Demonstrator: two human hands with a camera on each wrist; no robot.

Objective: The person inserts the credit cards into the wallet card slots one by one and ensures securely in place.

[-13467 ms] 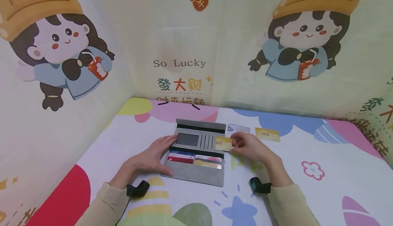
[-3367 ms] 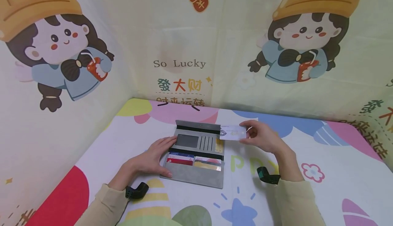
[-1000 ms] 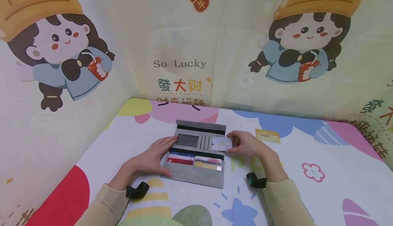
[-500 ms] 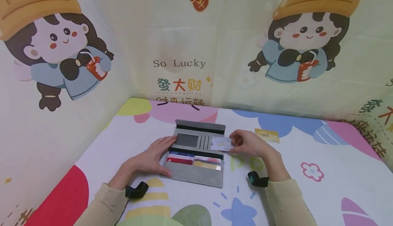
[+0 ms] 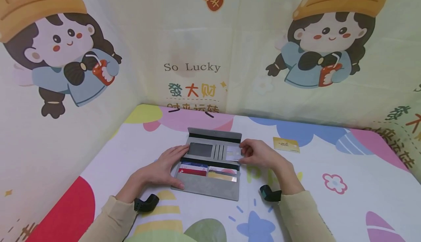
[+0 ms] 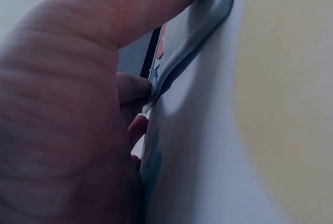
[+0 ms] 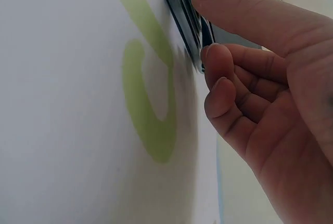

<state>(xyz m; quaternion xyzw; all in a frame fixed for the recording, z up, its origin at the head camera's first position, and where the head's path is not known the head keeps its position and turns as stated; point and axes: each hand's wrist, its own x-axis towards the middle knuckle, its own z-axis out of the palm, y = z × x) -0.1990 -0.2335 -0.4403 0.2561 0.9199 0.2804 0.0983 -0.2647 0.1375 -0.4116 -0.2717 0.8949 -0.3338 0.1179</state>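
A grey wallet (image 5: 210, 189) lies unfolded on the table, several cards (image 5: 193, 169) showing in its lower pockets. My left hand (image 5: 163, 167) rests along the wallet's left side, fingers near the dark window (image 5: 201, 150) and thumb on the lower left corner. In the left wrist view the thumb (image 6: 130, 8) lies over the wallet edge. A whitish card (image 5: 232, 153) sits mostly within the upper right card slots. Its right edge is pinched by my right hand (image 5: 263, 156), thumb and fingers right at the wallet's side. The right wrist view shows these fingertips (image 7: 218, 60) against the edge.
A gold card (image 5: 286, 144) lies flat on the table to the right, beyond the right hand. The wallet's upper flap (image 5: 215, 133) stands slightly raised at the back. Printed cloth covers the table (image 5: 329, 212) and the walls behind.
Earlier, a gold card went into the right slots; later my right hand lifted the whitish card from the table. Within the last second, that card has slid left, deeper into the wallet.
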